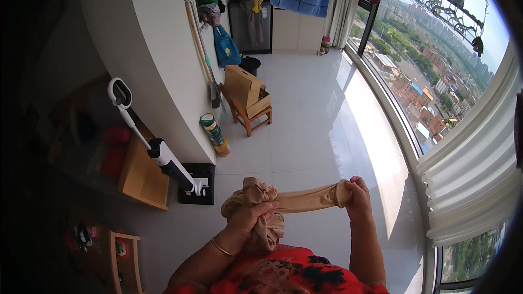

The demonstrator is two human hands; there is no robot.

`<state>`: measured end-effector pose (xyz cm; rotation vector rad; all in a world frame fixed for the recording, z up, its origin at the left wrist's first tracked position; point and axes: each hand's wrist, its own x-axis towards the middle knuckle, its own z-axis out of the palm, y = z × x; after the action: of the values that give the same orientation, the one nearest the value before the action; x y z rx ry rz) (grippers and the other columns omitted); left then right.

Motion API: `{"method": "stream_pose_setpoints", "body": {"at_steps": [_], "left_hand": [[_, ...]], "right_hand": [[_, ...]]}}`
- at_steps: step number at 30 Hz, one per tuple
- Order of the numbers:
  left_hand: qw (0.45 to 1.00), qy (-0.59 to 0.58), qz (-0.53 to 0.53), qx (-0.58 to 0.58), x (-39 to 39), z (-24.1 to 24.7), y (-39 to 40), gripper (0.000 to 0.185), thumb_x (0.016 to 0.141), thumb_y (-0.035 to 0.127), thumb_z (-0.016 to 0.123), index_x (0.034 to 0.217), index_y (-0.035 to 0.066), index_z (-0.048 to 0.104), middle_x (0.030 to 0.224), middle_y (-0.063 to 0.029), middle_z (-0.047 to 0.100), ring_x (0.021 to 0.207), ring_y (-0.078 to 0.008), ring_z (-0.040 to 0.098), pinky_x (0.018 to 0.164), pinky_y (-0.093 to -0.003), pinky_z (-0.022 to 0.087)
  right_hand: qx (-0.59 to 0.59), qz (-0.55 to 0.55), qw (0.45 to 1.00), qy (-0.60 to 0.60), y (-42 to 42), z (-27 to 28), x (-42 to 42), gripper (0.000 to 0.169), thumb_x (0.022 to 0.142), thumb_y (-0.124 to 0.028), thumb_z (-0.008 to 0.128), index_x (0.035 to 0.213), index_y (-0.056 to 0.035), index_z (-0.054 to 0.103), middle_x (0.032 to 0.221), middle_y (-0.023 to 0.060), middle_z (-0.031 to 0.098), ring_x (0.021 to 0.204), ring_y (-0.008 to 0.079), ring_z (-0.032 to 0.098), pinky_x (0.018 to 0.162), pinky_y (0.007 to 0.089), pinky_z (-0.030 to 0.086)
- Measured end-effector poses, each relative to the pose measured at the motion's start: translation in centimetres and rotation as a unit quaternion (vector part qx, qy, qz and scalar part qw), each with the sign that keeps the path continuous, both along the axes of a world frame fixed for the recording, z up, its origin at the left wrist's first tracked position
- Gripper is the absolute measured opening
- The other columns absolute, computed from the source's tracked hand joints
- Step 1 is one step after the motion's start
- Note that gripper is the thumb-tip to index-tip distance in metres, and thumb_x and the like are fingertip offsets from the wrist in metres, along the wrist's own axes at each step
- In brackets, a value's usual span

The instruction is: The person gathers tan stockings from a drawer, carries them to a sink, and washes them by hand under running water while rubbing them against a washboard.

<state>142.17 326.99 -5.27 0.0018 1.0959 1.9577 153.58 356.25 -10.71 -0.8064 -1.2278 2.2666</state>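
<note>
A beige stretchy cloth garment [308, 199] is held up in front of my red patterned top [286, 271]. My left hand [253, 218], with a bangle at its wrist, grips the bunched part, and folds of cloth bulge above and below the fingers. Out to the right, my right hand [359, 198] pinches the far end of a narrow tube of the fabric, which is pulled taut between both hands. The bunched folds hide the rest of the garment's shape.
A white and black upright floor cleaner [171, 163] stands on its black base at left, beside a wooden bench [143, 171]. Ahead, a wooden chair [249, 116] carries an open cardboard box [243, 90]. Large windows and a white curtain [470, 183] line the right. Hangers [433, 4] hang overhead.
</note>
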Motion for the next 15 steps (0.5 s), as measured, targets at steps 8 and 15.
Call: {"method": "stream_pose_setpoints", "body": {"at_steps": [8,15], "left_hand": [[0.978,-0.1,-0.183,0.013,-14.2,3.8,21.0,0.013,0.092,0.009,0.061,0.104,0.003,0.059,0.091,-0.0037,0.06,0.082,-0.0108,0.059,0.074,-0.0236,0.049],[0.972,-0.07,-0.222,0.01,-23.9,-0.1,35.7,0.022,0.09,0.009,0.061,0.111,0.003,0.06,0.103,-0.0052,0.063,0.092,-0.0125,0.062,0.083,-0.0252,0.051]], "right_hand": [[0.084,0.278,0.954,-0.08,9.9,-2.0,-13.6,0.089,0.097,-0.074,0.018,0.139,-0.0023,0.051,0.135,0.0138,0.057,0.13,0.0272,0.049,0.112,0.0443,0.033],[-0.099,0.272,0.957,0.003,20.4,-2.8,-24.0,0.057,0.095,-0.043,0.063,0.134,-0.0023,0.052,0.117,0.0111,0.066,0.108,0.0215,0.065,0.092,0.035,0.054]]}}
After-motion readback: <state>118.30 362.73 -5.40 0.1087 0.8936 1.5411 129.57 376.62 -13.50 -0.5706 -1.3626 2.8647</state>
